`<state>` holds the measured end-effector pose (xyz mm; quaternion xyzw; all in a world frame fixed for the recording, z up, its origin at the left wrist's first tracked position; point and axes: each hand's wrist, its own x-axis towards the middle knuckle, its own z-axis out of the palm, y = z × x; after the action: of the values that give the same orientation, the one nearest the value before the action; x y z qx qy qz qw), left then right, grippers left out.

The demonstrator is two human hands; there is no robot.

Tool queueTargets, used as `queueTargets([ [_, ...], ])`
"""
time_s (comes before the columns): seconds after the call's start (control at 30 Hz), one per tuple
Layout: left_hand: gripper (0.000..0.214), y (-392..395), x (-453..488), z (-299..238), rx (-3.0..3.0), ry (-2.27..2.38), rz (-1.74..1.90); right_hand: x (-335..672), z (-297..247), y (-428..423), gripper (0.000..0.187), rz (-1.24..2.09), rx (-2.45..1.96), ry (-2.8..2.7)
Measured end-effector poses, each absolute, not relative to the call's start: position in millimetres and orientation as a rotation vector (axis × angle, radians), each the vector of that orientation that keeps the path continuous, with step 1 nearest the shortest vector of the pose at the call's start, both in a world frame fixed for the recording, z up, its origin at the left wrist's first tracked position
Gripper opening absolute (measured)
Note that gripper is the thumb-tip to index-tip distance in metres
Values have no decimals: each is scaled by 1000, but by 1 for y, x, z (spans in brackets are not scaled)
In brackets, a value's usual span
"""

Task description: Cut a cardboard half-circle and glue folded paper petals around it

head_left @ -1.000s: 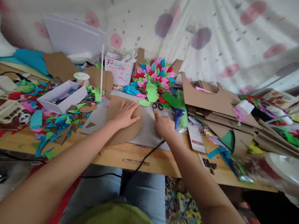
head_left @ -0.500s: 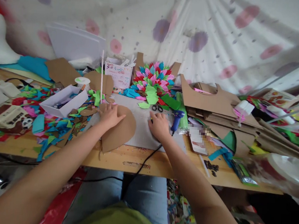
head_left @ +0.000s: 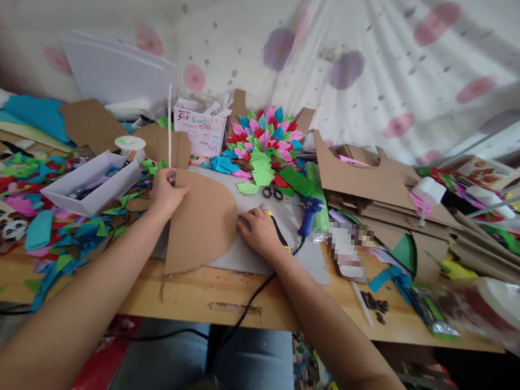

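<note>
A brown cardboard piece point(head_left: 203, 223) with one straight side and a curved right side lies on the grey mat point(head_left: 245, 263). My left hand point(head_left: 167, 196) is closed on its straight left edge near the top, fingertips partly hidden. My right hand point(head_left: 260, 231) rests palm down at the curved edge, its fingers stretched towards the cardboard. Against the far side of that hand is a black and yellow tool point(head_left: 279, 230), perhaps a utility knife, partly covered by the hand. Behind it lie scissors with black handles point(head_left: 273, 192), and a blue glue gun point(head_left: 309, 217) is on the right.
At the back stands a colourful paper-petal piece point(head_left: 270, 132). A white tray point(head_left: 92, 183) sits among paper scraps point(head_left: 74, 233) on the left. Stacked cardboard point(head_left: 370, 180) and a phone point(head_left: 350, 251) are on the right. A black cord point(head_left: 256, 286) crosses the front edge.
My left hand has gone from lying spread on the cardboard to gripping its left edge. The cardboard has turned slightly. My right hand has moved left to its curved edge, exposing more of the black-yellow tool.
</note>
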<state>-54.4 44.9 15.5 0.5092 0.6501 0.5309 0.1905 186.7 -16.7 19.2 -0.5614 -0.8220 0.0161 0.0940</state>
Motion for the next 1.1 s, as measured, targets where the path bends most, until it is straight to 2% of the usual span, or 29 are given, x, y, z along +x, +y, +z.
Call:
queueTargets([
  [0.2, 56, 47, -55, 22, 1013, 1634, 1569, 188, 23, -2, 48, -153, -1844, -2444],
  [0.57, 59, 51, -62, 36, 879, 1581, 1671, 193, 24, -3, 32, 21, -1640, -2557],
  [0.73, 59, 51, -62, 32, 887, 1586, 1676, 193, 26, 0, 45, -20, -1723, -2493],
  [0.9, 49, 49, -59, 34, 884, 1514, 1633, 194, 28, 2, 31, 85, -1637, -2424],
  [1.03, 47, 45, -59, 39, 958, 1411, 1510, 196, 36, 6, 31, 191, -1691, -2140],
  [1.1, 49, 43, -60, 40, 1042, 1351, 1492, 196, 40, 9, 29, 357, -1711, -1977],
])
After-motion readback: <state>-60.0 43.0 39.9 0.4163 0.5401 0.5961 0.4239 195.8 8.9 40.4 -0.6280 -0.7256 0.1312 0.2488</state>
